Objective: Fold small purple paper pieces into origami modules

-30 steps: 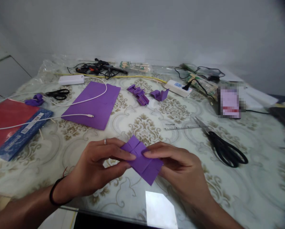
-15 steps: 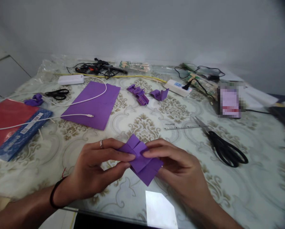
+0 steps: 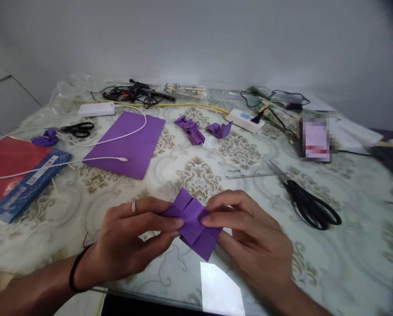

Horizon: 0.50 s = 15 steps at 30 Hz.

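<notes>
Between my hands, above the front of the table, is a folded piece of purple paper with overlapping square flaps. My left hand pinches its left side between thumb and fingers. On the right side, my right hand grips it, with fingertips on the top flap and the thumb partly hidden beneath. Farther back lie a strip of joined folded purple paper pieces and a single folded purple piece. A stack of flat purple paper sheets rests at the left.
Black-handled scissors lie open at the right, touching a clear ruler. Smaller scissors, a white cable and a red-and-blue packet occupy the left. Behind stand a power strip and tangled black cords.
The folded purple paper has turned and tilted slightly in my hands. My right hand has shifted a little, its fingers more bent. Both hands keep their hold.
</notes>
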Tool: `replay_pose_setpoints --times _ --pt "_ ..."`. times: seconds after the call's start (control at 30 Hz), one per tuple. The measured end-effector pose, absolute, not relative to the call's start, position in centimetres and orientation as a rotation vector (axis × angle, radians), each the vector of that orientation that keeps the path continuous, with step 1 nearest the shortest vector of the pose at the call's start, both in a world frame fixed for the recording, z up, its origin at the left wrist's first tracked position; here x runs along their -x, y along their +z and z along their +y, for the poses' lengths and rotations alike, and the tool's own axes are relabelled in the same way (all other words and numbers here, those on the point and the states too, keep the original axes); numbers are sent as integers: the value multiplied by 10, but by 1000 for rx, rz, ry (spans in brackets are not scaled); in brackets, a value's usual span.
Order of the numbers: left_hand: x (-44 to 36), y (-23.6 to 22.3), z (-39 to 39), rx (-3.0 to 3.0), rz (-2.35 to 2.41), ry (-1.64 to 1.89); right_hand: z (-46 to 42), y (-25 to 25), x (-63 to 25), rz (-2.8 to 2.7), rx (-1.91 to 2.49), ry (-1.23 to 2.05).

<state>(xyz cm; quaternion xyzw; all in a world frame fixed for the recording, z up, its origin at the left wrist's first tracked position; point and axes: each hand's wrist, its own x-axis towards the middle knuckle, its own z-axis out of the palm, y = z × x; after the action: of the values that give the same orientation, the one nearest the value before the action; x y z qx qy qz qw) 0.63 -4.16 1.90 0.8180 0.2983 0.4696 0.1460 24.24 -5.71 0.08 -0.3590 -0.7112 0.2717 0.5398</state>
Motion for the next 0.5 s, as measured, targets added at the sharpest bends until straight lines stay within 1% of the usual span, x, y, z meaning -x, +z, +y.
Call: replay_pose_setpoints --times 0.23,0.5 --pt "-8 21 -41 -2310 842 1300 -58 4 -243 -1655 891 710" --pt "-10 19 -43 -2271 891 1374 -60 4 -242 -1613 847 750"
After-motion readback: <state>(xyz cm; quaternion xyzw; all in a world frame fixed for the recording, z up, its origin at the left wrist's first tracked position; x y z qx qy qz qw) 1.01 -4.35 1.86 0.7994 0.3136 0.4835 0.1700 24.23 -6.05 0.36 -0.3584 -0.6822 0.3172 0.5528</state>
